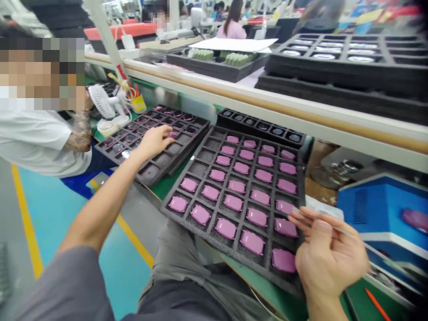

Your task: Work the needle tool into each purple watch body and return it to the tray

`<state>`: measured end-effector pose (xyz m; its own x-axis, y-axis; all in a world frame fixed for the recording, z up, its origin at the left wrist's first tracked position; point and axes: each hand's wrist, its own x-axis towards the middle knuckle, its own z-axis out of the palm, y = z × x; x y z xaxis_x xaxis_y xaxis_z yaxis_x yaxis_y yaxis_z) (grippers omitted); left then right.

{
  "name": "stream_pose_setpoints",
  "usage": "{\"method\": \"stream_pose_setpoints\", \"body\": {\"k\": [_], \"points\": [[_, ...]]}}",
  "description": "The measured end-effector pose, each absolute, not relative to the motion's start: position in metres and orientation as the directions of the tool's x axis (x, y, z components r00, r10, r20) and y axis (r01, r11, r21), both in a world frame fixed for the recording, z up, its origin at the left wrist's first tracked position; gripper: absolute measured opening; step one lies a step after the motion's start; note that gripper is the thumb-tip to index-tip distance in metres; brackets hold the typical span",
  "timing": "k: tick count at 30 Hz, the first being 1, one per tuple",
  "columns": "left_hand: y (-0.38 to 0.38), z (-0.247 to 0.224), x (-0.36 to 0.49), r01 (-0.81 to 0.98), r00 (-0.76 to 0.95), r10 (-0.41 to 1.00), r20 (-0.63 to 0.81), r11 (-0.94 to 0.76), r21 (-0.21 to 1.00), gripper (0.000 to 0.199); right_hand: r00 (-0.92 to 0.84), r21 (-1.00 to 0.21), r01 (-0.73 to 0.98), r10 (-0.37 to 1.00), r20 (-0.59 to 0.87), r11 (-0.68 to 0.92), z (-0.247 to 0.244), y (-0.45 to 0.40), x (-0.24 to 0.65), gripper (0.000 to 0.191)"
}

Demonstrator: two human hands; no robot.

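Note:
My left hand point(154, 141) reaches over the left foam tray point(152, 171), its thumb and fingers closed on a small purple part point(171, 134) shaped like a watch case. Some compartments near it hold similar dark-faced pieces. My right hand point(329, 258) hovers at the right edge of the nearer foam tray point(214, 229), closed around a thin, pale, stick-like tool point(344, 229) whose exact kind I cannot make out. Purple watch-case-shaped parts point(233, 202) lie flat in most compartments of this tray; several at its upper left hold none.
A co-worker in a white shirt point(36, 133) sits at the left, by a small white fan point(102, 101). Behind the trays stands another dark tray point(262, 125), under a shelf edge point(240, 96). A blue device point(381, 209) and an orange stick point(377, 304) are at the right.

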<state>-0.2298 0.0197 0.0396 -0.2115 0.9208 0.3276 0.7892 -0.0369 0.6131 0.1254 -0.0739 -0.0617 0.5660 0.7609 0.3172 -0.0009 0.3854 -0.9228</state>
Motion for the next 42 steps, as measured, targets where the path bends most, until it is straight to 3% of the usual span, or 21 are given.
{"method": "stream_pose_setpoints", "body": {"k": [2, 5, 8, 13, 21, 42], "points": [[0.001, 0.026, -0.184, 0.720, -0.142, 0.950, 0.278, -0.094, 0.687, 0.024, 0.561, -0.925, 0.052, 0.755, 0.338, 0.375, -0.062, -0.075, 0.126, 0.025], [-0.035, -0.006, -0.100, 0.224, -0.027, 0.998, 0.063, -0.056, 0.973, 0.023, 0.523, -0.914, 0.120, 0.758, 0.390, 0.388, -0.064, -0.075, 0.129, 0.023], [-0.061, -0.029, -0.036, -0.052, 0.047, 0.997, -0.065, 0.068, 0.996, 0.029, 0.469, -0.887, 0.110, 0.763, 0.445, 0.449, -0.066, -0.072, 0.132, 0.017], [-0.061, -0.034, -0.008, -0.098, 0.048, 0.996, -0.076, 0.080, 0.992, 0.035, 0.345, -0.840, 0.103, 0.773, 0.533, 0.533, -0.062, -0.069, 0.136, 0.010], [-0.063, -0.038, -0.007, -0.197, 0.133, 0.990, -0.044, 0.070, 0.978, 0.033, 0.270, -0.855, 0.009, 0.822, 0.501, 0.518, -0.066, -0.072, 0.138, 0.011], [-0.065, -0.040, -0.009, -0.141, 0.132, 0.991, -0.002, 0.021, 0.990, 0.036, 0.277, -0.868, -0.002, 0.835, 0.476, 0.496, -0.067, -0.071, 0.138, 0.013]]}}
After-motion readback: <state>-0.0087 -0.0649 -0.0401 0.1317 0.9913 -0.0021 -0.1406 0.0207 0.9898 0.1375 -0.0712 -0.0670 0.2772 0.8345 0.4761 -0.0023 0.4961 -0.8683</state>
